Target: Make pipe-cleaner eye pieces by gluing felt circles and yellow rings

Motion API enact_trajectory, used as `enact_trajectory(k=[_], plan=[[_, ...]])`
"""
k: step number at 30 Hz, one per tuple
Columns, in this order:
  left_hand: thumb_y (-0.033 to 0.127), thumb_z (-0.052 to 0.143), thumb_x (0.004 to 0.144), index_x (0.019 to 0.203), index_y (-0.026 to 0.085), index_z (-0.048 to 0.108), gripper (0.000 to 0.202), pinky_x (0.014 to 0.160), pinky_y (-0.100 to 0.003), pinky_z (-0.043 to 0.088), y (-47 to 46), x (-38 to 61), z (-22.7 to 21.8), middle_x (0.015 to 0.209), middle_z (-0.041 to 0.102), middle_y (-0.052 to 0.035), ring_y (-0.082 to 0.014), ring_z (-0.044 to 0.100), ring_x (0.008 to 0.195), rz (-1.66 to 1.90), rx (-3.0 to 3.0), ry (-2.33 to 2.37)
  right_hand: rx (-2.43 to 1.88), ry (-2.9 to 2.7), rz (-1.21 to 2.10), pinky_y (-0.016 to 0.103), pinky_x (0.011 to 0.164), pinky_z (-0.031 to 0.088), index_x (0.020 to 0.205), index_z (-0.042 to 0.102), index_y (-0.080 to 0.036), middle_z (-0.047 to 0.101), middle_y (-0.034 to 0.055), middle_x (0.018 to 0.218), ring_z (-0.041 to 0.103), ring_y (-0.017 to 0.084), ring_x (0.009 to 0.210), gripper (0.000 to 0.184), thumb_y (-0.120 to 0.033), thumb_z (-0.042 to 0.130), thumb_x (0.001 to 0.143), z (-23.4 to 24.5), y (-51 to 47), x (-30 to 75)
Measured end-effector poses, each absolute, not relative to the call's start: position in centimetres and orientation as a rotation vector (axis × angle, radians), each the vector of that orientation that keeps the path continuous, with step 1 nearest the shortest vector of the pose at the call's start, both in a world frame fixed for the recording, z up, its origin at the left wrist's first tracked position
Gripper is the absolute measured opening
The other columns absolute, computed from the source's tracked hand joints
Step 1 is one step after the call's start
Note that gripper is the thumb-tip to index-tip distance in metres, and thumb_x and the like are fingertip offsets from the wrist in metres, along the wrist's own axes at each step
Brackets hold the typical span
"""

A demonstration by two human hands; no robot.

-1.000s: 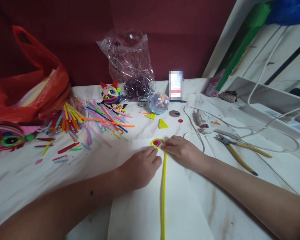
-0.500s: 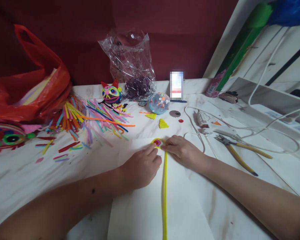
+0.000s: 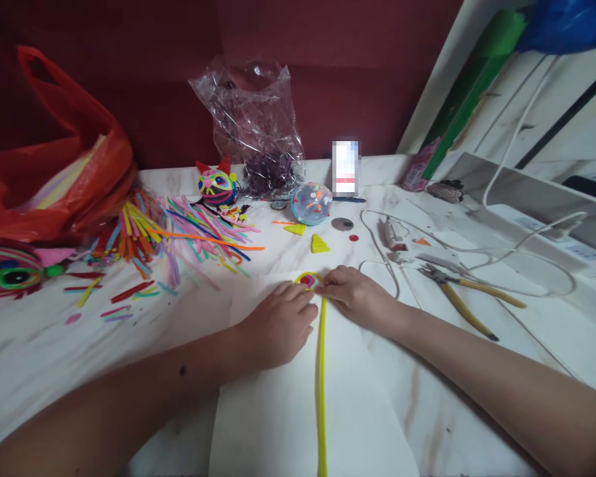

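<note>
A small coil (image 3: pixel 308 281) of pipe cleaner, red and pink inside with a yellow outer ring, lies at the far end of a white paper sheet (image 3: pixel 273 424). From it a long yellow pipe cleaner (image 3: pixel 322 384) runs down the sheet toward me. My left hand (image 3: pixel 283 323) is closed, its curled fingertips on the near left edge of the coil and partly covering it. My right hand (image 3: pixel 350 291) pinches the yellow strand at the coil's right edge, thumb and forefinger together. The exact contact under the fingertips is hidden.
Pliers (image 3: pixel 457 291) and a white cable (image 3: pixel 397 281) lie to the right. Yellow triangles (image 3: pixel 320 244) and a clear ball (image 3: pixel 311 204) are beyond the coil. Loose pipe cleaners (image 3: pixel 198 225), a red bag (image 3: pixel 54 165) and a decorated mask-like piece (image 3: pixel 10 275) occupy the left.
My left fingers have shifted over the coil and cover more of its near side. My right hand keeps its pinch. The whole view has moved slightly, so things appear further left.
</note>
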State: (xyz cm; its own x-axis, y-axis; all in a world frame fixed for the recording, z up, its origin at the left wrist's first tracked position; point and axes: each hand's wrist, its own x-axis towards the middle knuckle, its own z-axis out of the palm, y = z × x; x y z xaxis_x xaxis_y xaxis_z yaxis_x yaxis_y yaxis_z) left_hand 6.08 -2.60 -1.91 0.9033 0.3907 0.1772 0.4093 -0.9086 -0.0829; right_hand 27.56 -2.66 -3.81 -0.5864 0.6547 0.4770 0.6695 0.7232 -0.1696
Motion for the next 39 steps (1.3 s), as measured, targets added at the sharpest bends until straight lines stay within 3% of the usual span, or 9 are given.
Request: enact_trajectory(k=[6, 16, 23, 29, 33, 39], plan=[[0.028, 0.050, 0.088, 0.100, 0.015, 0.056, 0.019, 0.105, -0.044, 0.030, -1.94, 5.75, -1.95, 0.122, 0.057, -0.0110, -0.0235, 0.048, 0.117, -0.227, -2.992, -0.601, -1.123, -2.206, 0.208, 0.032, 0.072, 0.052, 0.103, 0.066, -0.020, 0.068, 0.0073, 0.087, 0.062, 0.018, 0.082, 0.027, -0.011, 0.047, 0.087, -3.78, -2.63, 28.05], [0.029, 0.051, 0.088, 0.103, 0.016, 0.056, 0.021, 0.103, -0.044, 0.030, -1.99, 5.84, -2.17, 0.124, 0.055, -0.0112, -0.0244, 0.048, 0.117, -0.198, -2.950, -0.600, -1.188, -2.193, 0.178, 0.029, 0.066, 0.053, 0.082, 0.070, -0.018, 0.066, 0.0072, 0.078, 0.061, 0.018, 0.076, 0.018, -0.009, 0.054, 0.082, -3.86, -2.53, 28.03], [0.029, 0.051, 0.088, 0.102, 0.015, 0.056, 0.021, 0.103, -0.043, 0.030, -2.05, 5.96, -2.09, 0.122, 0.056, -0.0117, -0.0238, 0.048, 0.117, -0.200, -2.930, -0.581, -1.166, -2.176, 0.112, 0.031, 0.065, 0.052, 0.077, 0.069, -0.017, 0.065, 0.0075, 0.075, 0.060, 0.018, 0.072, 0.015, -0.011, 0.057, 0.082, -3.88, -2.41, 27.70], [0.028, 0.050, 0.088, 0.103, 0.015, 0.055, 0.020, 0.103, -0.044, 0.030, -1.96, 5.89, -2.17, 0.123, 0.056, -0.0114, -0.0252, 0.048, 0.116, -0.187, -2.934, -0.573, -1.174, -2.229, 0.150, 0.031, 0.071, 0.053, 0.086, 0.069, -0.017, 0.067, 0.0083, 0.083, 0.062, 0.018, 0.079, 0.019, -0.007, 0.054, 0.081, -3.51, -2.40, 27.93], [0.028, 0.049, 0.089, 0.102, 0.015, 0.056, 0.021, 0.103, -0.044, 0.030, -1.97, 5.89, -2.12, 0.123, 0.055, -0.0115, -0.0253, 0.048, 0.117, -0.177, -2.942, -0.573, -1.224, -2.241, 0.077, 0.029, 0.064, 0.051, 0.076, 0.070, -0.015, 0.064, 0.0084, 0.074, 0.060, 0.017, 0.071, 0.016, -0.007, 0.056, 0.080, -3.36, -2.48, 28.14], [0.029, 0.050, 0.089, 0.104, 0.015, 0.055, 0.022, 0.102, -0.044, 0.031, -2.02, 5.94, -2.10, 0.124, 0.055, -0.0123, -0.0253, 0.048, 0.118, -0.166, -2.939, -0.576, -1.114, -2.268, 0.082, 0.026, 0.061, 0.049, 0.076, 0.071, -0.016, 0.065, 0.0082, 0.074, 0.059, 0.016, 0.070, 0.018, -0.009, 0.055, 0.082, -3.50, -2.58, 27.92]])
